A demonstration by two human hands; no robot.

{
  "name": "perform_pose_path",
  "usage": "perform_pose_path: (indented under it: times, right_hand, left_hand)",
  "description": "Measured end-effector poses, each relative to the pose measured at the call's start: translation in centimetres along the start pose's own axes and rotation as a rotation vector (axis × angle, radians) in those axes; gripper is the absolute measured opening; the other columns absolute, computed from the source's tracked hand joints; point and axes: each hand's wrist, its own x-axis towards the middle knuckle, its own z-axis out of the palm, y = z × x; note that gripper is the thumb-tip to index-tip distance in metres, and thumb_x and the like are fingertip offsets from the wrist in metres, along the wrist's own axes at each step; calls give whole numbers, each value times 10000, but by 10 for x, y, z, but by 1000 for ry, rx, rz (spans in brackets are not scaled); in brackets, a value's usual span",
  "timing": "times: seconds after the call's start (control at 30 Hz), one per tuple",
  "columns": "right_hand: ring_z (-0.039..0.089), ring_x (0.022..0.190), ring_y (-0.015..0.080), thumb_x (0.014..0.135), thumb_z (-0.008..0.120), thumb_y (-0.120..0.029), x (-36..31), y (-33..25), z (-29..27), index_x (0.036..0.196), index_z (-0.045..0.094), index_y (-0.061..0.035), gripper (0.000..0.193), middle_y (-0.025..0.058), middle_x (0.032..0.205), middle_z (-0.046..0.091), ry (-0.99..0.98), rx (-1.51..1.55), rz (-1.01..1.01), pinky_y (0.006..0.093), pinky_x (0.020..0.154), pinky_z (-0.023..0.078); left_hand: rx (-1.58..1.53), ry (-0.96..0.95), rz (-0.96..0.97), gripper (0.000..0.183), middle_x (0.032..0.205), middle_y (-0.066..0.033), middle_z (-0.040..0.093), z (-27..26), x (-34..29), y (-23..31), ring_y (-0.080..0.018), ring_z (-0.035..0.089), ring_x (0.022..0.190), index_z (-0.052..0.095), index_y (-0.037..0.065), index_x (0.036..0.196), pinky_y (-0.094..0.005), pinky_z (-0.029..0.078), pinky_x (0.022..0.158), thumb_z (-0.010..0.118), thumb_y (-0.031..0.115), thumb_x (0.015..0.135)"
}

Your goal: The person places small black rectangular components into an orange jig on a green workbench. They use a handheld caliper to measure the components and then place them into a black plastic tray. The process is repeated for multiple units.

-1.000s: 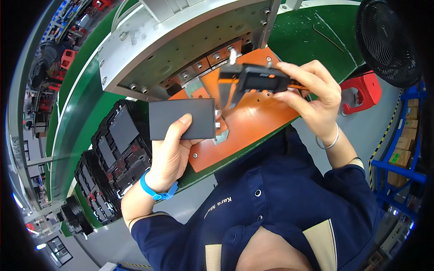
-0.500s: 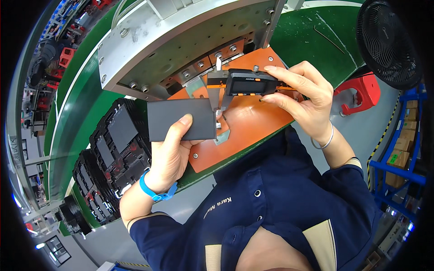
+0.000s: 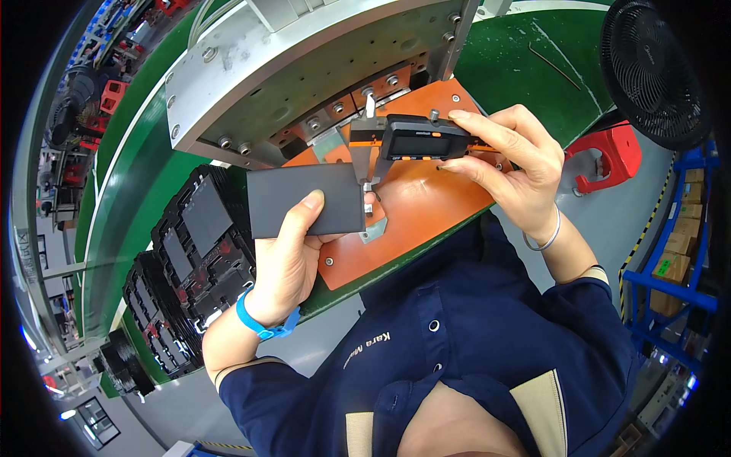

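The left hand (image 3: 285,266) pinched a dark slab (image 3: 304,200) by its lower edge, thumb across the front face and fingers behind. The right hand (image 3: 514,164) gripped a caliper (image 3: 415,141), thumb and fingers closed around its body, with the metal jaws closed on or just against the slab's right edge. Both were held above an orange plate (image 3: 426,206). The slab looked thin, stiff, smooth and probably light; holding it by the edges seemed safest. Black trays (image 3: 190,251) lay beyond the left hand.
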Motion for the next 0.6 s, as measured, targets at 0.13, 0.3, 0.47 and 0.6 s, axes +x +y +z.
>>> perform_pose_path:
  times: [0.13, 0.3, 0.47, 0.6]
  right_hand:
    - [583, 606, 117, 642, 861, -145, -4, 1, -2, 1104, 739, -98, 480, 39, 757, 598, 21, 8, -35, 238, 515, 476]
    - [562, 598, 123, 626, 865, -169, -6, -3, -1, 1092, 744, -104, 486, 28, 723, 586, 7, 39, -59, 251, 504, 457]
    - [570, 642, 127, 624, 868, -147, -8, -3, -1, 1110, 727, -58, 513, 44, 779, 602, -43, 30, -33, 240, 519, 461]
    - [573, 664, 128, 627, 867, -128, -8, -2, -1, 1121, 716, -35, 526, 54, 815, 610, -62, 25, -48, 237, 530, 480]
  left_hand:
    - [-27, 56, 4, 387, 1120, -229, 644, -2, 0, -4, -289, 674, 1038, 496, -87, 1214, -381, 571, 896, 504, 215, 972]
    - [-89, 81, 20, 341, 1108, -204, 643, 1, 0, -2, -272, 679, 1010, 507, -66, 1184, -362, 590, 853, 529, 194, 964]
    - [-122, 52, 17, 330, 1105, -181, 640, 3, -1, 1, -248, 678, 988, 498, -51, 1190, -353, 597, 835, 537, 186, 962]
    - [-103, 55, 23, 358, 1169, -252, 597, -3, 1, -3, -369, 659, 1033, 452, -92, 1228, -500, 571, 895, 506, 149, 968]
